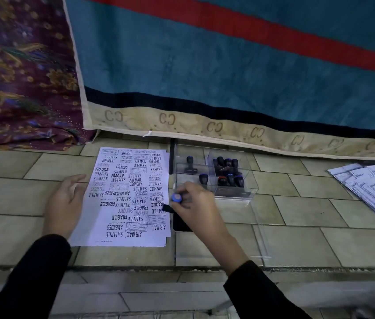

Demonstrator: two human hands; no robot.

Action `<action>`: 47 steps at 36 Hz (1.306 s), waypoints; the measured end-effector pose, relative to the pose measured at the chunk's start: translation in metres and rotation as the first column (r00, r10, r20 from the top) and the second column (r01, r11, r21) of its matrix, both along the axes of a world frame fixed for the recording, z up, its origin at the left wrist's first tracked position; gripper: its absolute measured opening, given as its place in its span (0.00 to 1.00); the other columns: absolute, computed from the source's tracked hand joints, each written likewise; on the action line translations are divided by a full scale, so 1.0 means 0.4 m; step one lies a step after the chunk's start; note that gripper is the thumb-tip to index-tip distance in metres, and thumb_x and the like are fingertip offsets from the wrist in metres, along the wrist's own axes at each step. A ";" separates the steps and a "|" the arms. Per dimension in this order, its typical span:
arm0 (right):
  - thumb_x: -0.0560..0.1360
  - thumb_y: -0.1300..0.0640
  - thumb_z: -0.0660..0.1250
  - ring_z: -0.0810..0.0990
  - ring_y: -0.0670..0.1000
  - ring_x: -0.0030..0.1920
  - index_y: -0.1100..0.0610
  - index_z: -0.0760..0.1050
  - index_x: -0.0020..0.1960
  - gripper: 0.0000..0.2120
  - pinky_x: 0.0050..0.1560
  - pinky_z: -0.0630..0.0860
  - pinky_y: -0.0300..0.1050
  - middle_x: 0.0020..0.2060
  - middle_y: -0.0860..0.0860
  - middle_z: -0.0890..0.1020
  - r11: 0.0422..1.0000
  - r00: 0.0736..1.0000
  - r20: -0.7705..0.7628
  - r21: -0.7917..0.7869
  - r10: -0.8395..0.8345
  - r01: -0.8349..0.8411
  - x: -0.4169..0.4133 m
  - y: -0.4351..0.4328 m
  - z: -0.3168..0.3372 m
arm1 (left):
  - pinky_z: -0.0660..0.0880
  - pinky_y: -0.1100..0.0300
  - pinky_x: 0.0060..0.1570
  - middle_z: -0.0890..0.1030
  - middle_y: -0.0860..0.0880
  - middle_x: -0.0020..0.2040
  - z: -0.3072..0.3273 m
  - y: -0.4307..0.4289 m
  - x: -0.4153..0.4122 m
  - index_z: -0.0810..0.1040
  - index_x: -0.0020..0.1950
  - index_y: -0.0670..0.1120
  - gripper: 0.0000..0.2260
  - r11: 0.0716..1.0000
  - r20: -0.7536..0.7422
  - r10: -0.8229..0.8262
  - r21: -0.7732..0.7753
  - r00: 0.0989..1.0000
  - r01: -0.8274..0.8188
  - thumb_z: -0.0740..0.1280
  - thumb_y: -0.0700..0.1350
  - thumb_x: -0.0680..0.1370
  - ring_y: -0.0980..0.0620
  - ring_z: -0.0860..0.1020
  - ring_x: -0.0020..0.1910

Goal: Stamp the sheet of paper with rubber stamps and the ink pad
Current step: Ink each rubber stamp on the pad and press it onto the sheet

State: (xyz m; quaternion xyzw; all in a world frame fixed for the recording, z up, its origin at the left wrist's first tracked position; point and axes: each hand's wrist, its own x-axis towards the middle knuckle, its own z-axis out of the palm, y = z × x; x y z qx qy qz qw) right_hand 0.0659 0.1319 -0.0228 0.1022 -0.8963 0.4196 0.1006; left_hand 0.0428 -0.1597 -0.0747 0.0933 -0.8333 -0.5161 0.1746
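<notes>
Now, right hand (pixel 195 203) pinching round-topped stamp (pixel 176 198) (blue cap), flat printed paper (pixel 131 196)

Two arms in view from the lower edge, both dressed the same: long, plain black sleeves, dark enough that little fold detail shows. The left sleeve (pixel 32 272) looks loose and rounded at the cuff, ending right at the wrist. The right sleeve (pixel 260 293) ends at the wrist too, its cuff edge cut straight across. No print, stripe or logo visible on either sleeve, and no buttons can be made out. Beyond the cuffs, the left hand (pixel 63 203) and the right hand (pixel 195 208) are bare: no gloves, and no rings, watch or bracelet can be seen. Fingernails look short, though motion blur softens the right fingertips.
</notes>
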 end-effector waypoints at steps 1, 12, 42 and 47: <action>0.70 0.60 0.72 0.82 0.49 0.43 0.57 0.76 0.47 0.08 0.45 0.82 0.46 0.44 0.53 0.81 0.999 1.000 0.005 -0.022 0.026 -0.026 -0.007 -0.030 0.007 | 0.71 0.48 0.60 0.79 0.45 0.61 -0.014 -0.026 -0.003 0.78 0.61 0.46 0.11 0.988 0.027 -0.007 -0.152 1.000 0.011 0.60 0.40 0.81 0.45 0.76 0.59; 0.73 0.61 0.67 0.77 0.56 0.44 0.61 0.74 0.46 0.04 0.41 0.75 0.49 0.44 0.58 0.80 0.968 0.971 0.002 0.071 0.240 -0.239 -0.070 -0.313 0.012 | 0.58 0.49 0.68 0.75 0.47 0.68 -0.067 -0.053 -0.002 0.76 0.65 0.48 0.14 0.802 0.113 0.025 -0.595 0.993 0.047 0.59 0.41 0.81 0.46 0.70 0.69; 0.72 0.67 0.67 0.77 0.62 0.45 0.62 0.70 0.41 0.05 0.41 0.77 0.56 0.45 0.61 0.77 0.932 0.954 0.046 0.205 0.297 -0.300 -0.063 -0.357 -0.022 | 0.57 0.50 0.69 0.74 0.47 0.69 -0.074 -0.046 -0.005 0.77 0.63 0.47 0.13 0.807 0.107 0.057 -0.590 0.993 0.017 0.60 0.40 0.80 0.45 0.71 0.68; 0.71 0.67 0.68 0.76 0.62 0.46 0.65 0.72 0.44 0.05 0.43 0.76 0.54 0.46 0.61 0.78 0.946 0.962 0.065 0.174 0.267 -0.274 -0.077 -0.361 -0.011 | 0.57 0.49 0.69 0.74 0.45 0.69 -0.068 -0.042 -0.002 0.77 0.64 0.46 0.14 0.808 0.115 0.052 -0.588 0.992 0.026 0.60 0.39 0.80 0.45 0.71 0.68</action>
